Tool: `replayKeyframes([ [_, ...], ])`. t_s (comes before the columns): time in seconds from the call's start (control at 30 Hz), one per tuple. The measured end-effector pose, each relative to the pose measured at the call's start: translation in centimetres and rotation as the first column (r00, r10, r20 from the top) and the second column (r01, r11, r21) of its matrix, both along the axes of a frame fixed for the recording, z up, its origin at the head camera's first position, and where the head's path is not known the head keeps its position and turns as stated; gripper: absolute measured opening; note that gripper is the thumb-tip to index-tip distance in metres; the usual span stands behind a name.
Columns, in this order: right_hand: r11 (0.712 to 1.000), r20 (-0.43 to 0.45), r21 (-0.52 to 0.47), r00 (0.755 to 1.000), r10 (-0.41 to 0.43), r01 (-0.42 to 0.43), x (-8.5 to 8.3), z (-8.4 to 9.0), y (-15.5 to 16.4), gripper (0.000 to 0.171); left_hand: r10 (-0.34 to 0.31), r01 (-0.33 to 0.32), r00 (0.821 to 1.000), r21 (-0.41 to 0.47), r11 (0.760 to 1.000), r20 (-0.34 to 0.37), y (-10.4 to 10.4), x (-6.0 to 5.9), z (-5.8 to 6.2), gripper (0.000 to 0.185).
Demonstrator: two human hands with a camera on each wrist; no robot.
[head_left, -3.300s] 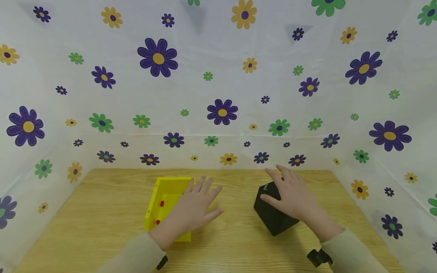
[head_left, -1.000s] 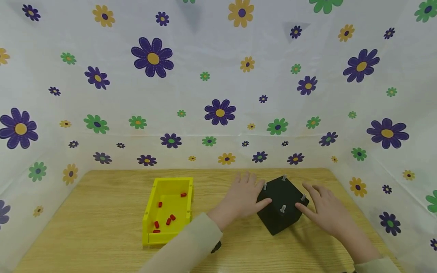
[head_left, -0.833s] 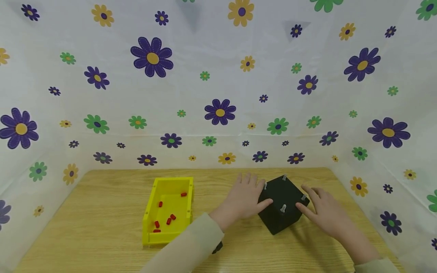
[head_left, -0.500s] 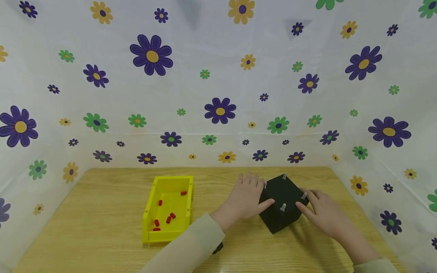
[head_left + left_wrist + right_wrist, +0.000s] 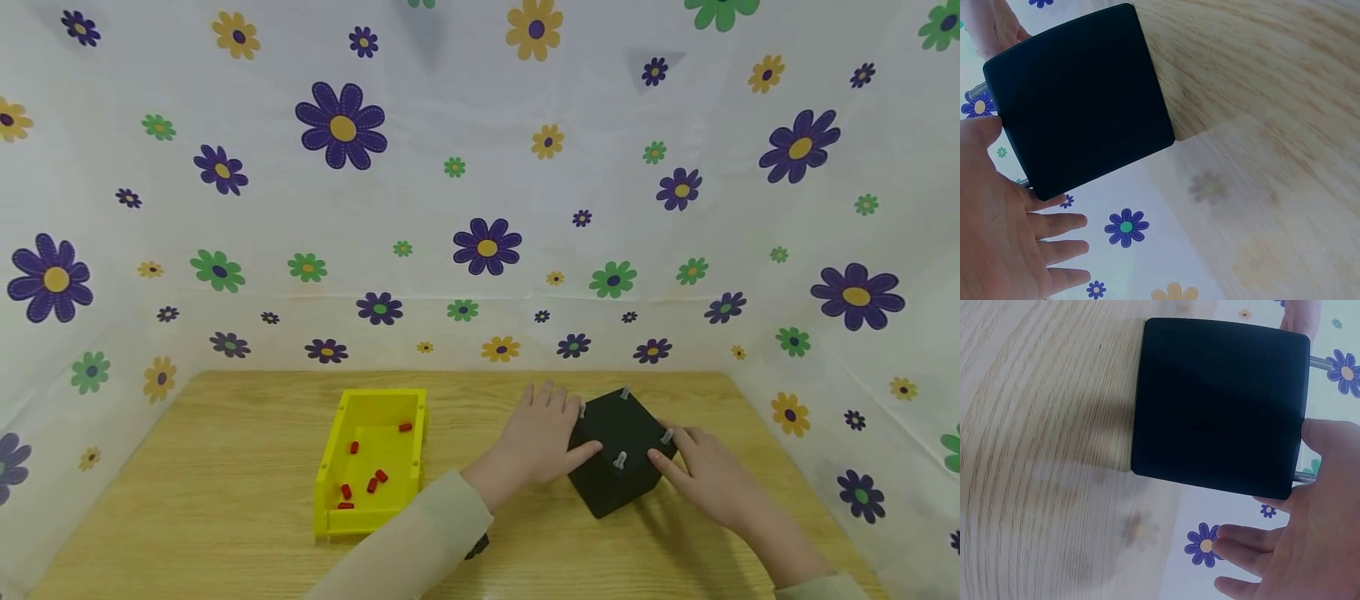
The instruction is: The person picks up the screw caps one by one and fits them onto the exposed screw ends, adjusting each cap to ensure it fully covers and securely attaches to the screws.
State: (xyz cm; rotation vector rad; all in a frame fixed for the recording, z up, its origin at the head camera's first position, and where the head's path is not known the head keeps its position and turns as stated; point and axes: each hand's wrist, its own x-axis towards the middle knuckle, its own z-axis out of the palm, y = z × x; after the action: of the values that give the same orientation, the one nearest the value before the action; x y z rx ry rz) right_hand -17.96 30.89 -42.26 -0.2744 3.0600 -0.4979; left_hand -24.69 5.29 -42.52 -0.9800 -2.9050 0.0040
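A black cube (image 5: 617, 454) with several metal bolts (image 5: 620, 458) sticking up from its top stands on the wooden table (image 5: 225, 492), right of centre. My left hand (image 5: 551, 429) lies flat against the cube's left side, fingers straight, thumb on the top edge. My right hand (image 5: 693, 467) presses against the right side with its thumb at the front corner. In the left wrist view the cube (image 5: 1079, 100) fills the upper left, with my left hand (image 5: 1004, 237) beside it. The right wrist view shows the cube (image 5: 1219, 403) and my right hand (image 5: 1291, 537) below it.
A yellow tray (image 5: 330, 467) holding several small red pieces (image 5: 371, 483) sits left of my left arm. White sheets printed with flowers (image 5: 487, 246) wall the table in at the back and both sides.
My left hand has left the yellow tray and crossed to the cube's left side. My right hand has come off the cube's top to its right side, closing in over the last second.
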Motion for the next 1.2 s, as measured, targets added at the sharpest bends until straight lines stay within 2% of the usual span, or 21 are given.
replayKeyframes([
  [0.37,1.0,0.009,-0.024,1.0,-0.011,0.012,0.1,0.0,-0.8,0.073,0.013,-0.013,1.0,-0.028,1.0,0.008,-0.5,-0.2,-0.3,0.079],
  [0.63,0.999,0.037,-0.032,0.999,-0.024,0.026,0.0,0.4,-1.4,0.08,0.02,-0.019,0.999,-0.024,1.0,0.028,-1.1,0.0,0.0,0.076],
  [0.97,0.999,0.024,-0.019,0.999,-0.032,0.032,0.0,1.1,-2.2,0.082,0.024,-0.024,0.999,-0.002,1.0,0.046,-2.0,-0.1,0.1,0.076],
  [1.2,0.999,0.001,-0.001,0.999,-0.046,0.046,-0.1,0.8,-2.9,0.083,0.025,-0.025,0.998,0.006,1.0,0.053,-2.9,-0.3,0.0,0.075],
])
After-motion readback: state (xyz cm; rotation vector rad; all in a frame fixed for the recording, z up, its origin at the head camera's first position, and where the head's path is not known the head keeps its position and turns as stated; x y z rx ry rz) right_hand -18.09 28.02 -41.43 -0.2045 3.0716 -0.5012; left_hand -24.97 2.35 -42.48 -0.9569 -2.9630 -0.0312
